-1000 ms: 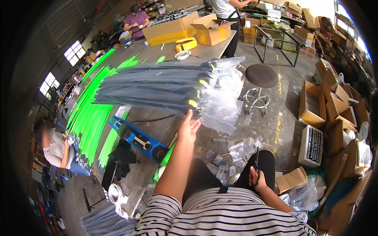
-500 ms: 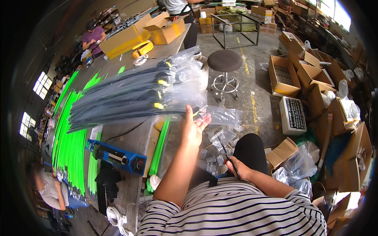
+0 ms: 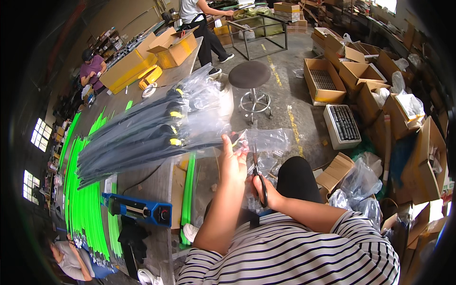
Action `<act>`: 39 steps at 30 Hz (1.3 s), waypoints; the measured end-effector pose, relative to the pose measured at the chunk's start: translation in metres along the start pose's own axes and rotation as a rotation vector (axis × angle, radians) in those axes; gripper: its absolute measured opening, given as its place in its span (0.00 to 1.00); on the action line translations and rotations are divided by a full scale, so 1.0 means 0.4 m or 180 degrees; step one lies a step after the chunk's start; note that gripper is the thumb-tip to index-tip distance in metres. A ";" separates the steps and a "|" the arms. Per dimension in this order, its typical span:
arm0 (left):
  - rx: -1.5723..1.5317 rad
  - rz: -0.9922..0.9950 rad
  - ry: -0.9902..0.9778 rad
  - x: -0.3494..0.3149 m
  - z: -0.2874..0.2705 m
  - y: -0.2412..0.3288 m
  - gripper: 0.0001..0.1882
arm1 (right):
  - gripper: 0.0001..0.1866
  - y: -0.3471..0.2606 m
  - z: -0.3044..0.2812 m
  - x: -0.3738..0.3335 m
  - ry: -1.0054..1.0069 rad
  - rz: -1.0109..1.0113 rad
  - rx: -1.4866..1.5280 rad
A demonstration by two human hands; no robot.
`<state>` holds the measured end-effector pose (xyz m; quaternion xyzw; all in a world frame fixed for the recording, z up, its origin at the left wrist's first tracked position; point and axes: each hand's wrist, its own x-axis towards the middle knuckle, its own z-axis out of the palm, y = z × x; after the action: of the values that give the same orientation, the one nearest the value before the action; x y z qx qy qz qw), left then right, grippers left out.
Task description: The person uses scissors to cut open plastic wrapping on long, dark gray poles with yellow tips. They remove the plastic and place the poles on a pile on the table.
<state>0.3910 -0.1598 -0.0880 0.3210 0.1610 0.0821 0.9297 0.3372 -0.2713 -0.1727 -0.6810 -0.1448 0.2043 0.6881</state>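
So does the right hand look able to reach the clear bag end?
Probably yes: the right hand holds scissors up at the clear bag end, and nothing visible stands in between.

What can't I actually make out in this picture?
All in the head view:
Left hand: its exact grip is unclear; the clear plastic bag crumples and shines over the fingertips.
Scissors: whether they have cut anything; the thin blades blend into that shiny film.
Open carton: most contents hidden by its walls and flaps.
Co-worker in purple: whatever their hands hold is too small.
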 end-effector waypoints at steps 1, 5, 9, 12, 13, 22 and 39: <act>-0.0068 0.0015 -0.0078 -0.001 -0.002 -0.001 0.23 | 0.31 -0.024 -0.004 -0.001 -0.0065 0.0200 -0.0207; -0.0070 0.0077 0.0079 -0.009 0.007 -0.010 0.25 | 0.29 -0.052 0.009 0.004 0.0234 0.0129 -0.0461; -0.0178 0.0055 -0.0029 -0.015 0.010 -0.011 0.24 | 0.28 -0.041 0.010 0.005 0.0305 0.0249 -0.0572; -0.0280 0.0044 -0.0018 -0.022 0.019 -0.011 0.24 | 0.27 -0.038 0.010 0.001 0.0324 0.0272 -0.0567; -0.0316 0.0043 -0.0006 -0.023 0.021 -0.011 0.24 | 0.27 -0.039 0.010 -0.001 0.0332 0.0258 -0.0598; -0.0296 0.0045 0.0014 -0.014 0.007 -0.018 0.25 | 0.28 -0.069 0.004 -0.008 0.0471 -0.0057 -0.0758; -0.0329 0.0023 -0.0022 -0.032 0.016 -0.013 0.27 | 0.23 -0.084 0.006 -0.021 0.0810 0.0020 -0.1021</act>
<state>0.3814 -0.1708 -0.0836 0.2734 0.1522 0.0926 0.9453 0.3315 -0.2728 -0.1386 -0.8026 -0.0851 0.0930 0.5830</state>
